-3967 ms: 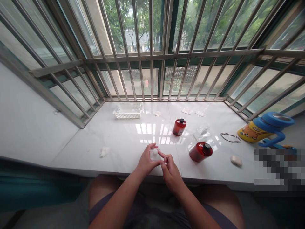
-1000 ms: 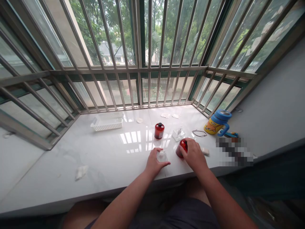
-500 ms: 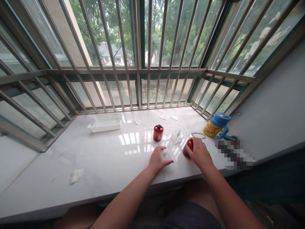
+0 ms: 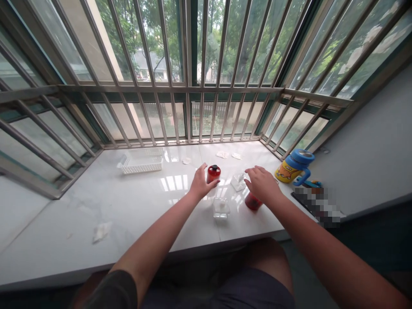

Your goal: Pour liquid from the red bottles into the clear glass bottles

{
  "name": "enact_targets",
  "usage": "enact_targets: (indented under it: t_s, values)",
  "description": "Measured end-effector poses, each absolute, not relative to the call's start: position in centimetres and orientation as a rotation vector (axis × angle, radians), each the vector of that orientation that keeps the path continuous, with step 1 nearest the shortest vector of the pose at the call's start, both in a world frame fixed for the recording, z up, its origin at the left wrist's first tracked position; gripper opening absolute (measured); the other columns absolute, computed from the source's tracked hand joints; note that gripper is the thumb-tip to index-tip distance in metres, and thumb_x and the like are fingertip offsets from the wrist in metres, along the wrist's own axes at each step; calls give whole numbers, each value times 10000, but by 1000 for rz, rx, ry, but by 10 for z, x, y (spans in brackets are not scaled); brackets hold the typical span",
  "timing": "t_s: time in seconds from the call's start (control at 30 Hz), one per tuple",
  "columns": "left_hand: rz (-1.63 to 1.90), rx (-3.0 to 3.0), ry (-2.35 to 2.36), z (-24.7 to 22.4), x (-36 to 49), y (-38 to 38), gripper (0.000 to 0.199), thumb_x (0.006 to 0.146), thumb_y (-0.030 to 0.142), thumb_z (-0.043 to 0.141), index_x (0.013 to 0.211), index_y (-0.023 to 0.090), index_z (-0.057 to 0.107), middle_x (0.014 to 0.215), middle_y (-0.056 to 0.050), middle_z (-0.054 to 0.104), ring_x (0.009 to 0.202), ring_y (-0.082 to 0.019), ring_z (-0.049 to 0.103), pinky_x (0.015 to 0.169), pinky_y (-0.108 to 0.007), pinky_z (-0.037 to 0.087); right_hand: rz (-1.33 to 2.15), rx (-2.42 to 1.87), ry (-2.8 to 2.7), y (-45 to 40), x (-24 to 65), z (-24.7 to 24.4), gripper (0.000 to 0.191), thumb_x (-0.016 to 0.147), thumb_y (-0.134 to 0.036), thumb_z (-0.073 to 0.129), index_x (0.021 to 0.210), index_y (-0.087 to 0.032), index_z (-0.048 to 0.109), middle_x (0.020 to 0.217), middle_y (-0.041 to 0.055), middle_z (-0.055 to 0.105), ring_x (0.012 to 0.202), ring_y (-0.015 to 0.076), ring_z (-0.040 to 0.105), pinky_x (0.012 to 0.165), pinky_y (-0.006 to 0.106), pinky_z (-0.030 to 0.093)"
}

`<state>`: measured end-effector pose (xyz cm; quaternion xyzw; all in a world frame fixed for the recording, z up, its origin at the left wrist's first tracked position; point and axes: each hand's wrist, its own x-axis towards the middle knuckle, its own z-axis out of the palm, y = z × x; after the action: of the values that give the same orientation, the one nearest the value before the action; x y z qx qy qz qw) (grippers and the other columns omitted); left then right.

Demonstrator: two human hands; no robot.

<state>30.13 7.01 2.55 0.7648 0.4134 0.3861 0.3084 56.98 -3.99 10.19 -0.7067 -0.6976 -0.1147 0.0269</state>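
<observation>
My left hand (image 4: 200,183) is open, thumb and fingers spread beside a red bottle with a black top (image 4: 213,173); whether it touches the bottle I cannot tell. My right hand (image 4: 261,183) has its fingers stretched toward a clear square glass container (image 4: 238,182), with a gap between thumb and fingers. Partly hidden below that hand stands a second red bottle (image 4: 252,201). Nearer the front edge, a similar clear glass container (image 4: 221,208) rests on the white counter (image 4: 144,214), touched by neither hand.
At the back left lies a white perforated basket (image 4: 140,163). A blue and yellow mug (image 4: 293,166) stands at the right, near a dark blurred object (image 4: 313,207). Crumpled white scraps (image 4: 102,231) lie at the left. Metal window bars (image 4: 199,90) enclose the counter's far side.
My left hand has left the near glass container and moved forward to the far red bottle. My right hand has let go of the other red bottle and shifted forward toward the second glass container.
</observation>
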Motion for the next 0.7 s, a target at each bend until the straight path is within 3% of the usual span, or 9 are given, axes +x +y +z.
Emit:
enact_targets:
  t_s: [0.1, 0.2, 0.27, 0.4, 0.7]
  values:
    - [929, 1992, 1125, 39, 325, 105, 913, 757, 474, 943, 1494, 194, 481, 1607, -219, 512, 1523, -405, 462, 1269, -571, 371, -292, -2281, -2205, -15, 565, 112, 324, 1022, -253, 565, 1326, -175, 645, 1228, 197, 716, 1228, 348, 585, 1014, 447, 450]
    - [859, 1971, 1094, 42, 339, 117, 702, 773, 497, 921, 1331, 219, 598, 1348, -156, 704, 1261, -362, 667, 1122, -533, 517, -211, -2412, -2212, 5, 567, 112, 268, 1037, -262, 591, 1287, -191, 656, 1140, 169, 734, 1129, 311, 630, 964, 428, 459]
    - [832, 1969, 1068, 41, 338, 115, 573, 824, 484, 873, 1275, 235, 622, 1245, -116, 740, 1145, -323, 705, 1061, -498, 553, -136, -2486, -2211, 16, 569, 108, 253, 1060, -329, 611, 1259, -181, 666, 1108, 124, 733, 1068, 273, 662, 960, 430, 491]
    - [819, 1973, 1040, 36, 309, 100, 527, 856, 445, 825, 1301, 250, 620, 1303, -109, 722, 1177, -315, 692, 1081, -476, 545, -9, -2533, -2217, 30, 568, 100, 355, 1070, -467, 644, 1255, -165, 667, 1111, 64, 712, 949, 210, 698, 895, 413, 583]
    - [857, 1893, 1282, 39, 153, 50, 598, 867, 514, 762, 1379, 255, 595, 1351, -103, 695, 1187, -317, 693, 1083, -490, 554, 132, -2226, -2354, 53, 506, 99, 329, 1098, -396, 580, 1321, -163, 646, 1143, 120, 741, 970, 232, 709, 833, 353, 537]
